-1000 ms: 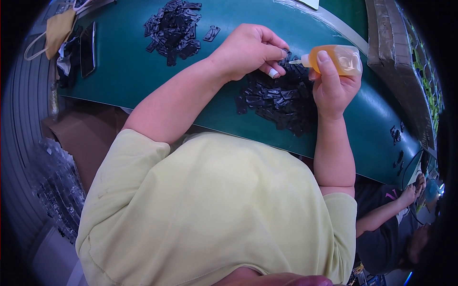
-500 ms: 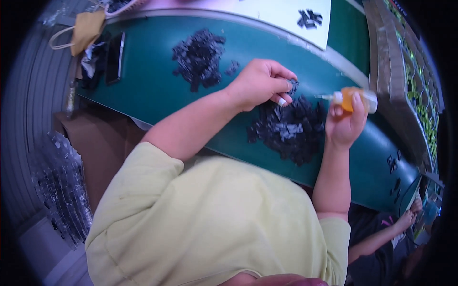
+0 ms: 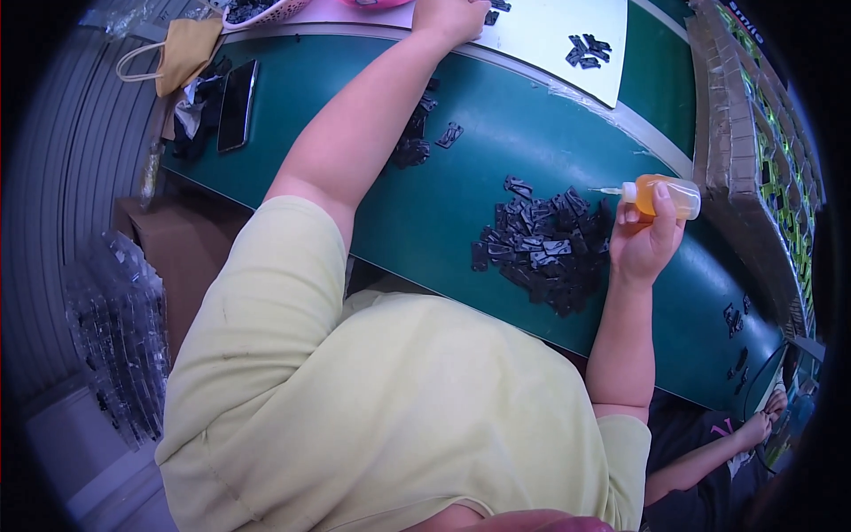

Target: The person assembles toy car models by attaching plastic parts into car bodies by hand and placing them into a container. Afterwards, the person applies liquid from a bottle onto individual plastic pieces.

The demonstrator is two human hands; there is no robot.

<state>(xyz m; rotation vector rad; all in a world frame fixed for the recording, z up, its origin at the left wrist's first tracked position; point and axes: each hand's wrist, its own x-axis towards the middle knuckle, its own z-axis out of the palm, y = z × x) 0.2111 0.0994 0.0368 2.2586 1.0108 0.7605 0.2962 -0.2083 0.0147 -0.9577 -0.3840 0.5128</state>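
My right hand [image 3: 645, 241] is wrapped round a small clear squeeze bottle [image 3: 665, 197] of orange liquid. The bottle lies sideways, its thin needle tip pointing left above a pile of small flat black parts [image 3: 554, 253]. My left arm stretches far across the table, and my left hand [image 3: 450, 19] is over the white sheet [image 3: 541, 35] at the top edge. Its fingers are mostly cut off there, beside a few black parts [image 3: 498, 11]; whether it grips one is hidden. Another pile of black parts [image 3: 414, 146] is partly covered by my left forearm.
One black part [image 3: 449, 135] lies alone on the green table [image 3: 496, 106]. More lie in a cluster [image 3: 588, 51] on the sheet. A phone [image 3: 238, 106] and tan bag [image 3: 188, 55] are at left, a pink basket [image 3: 266, 13] behind. Cardboard [image 3: 722, 133] borders the right; another person's hands [image 3: 764, 421] work lower right.
My left hand has moved from above the near pile, where it pinched a black part, up and away to the white sheet. The right hand still holds the bottle in about the same place.
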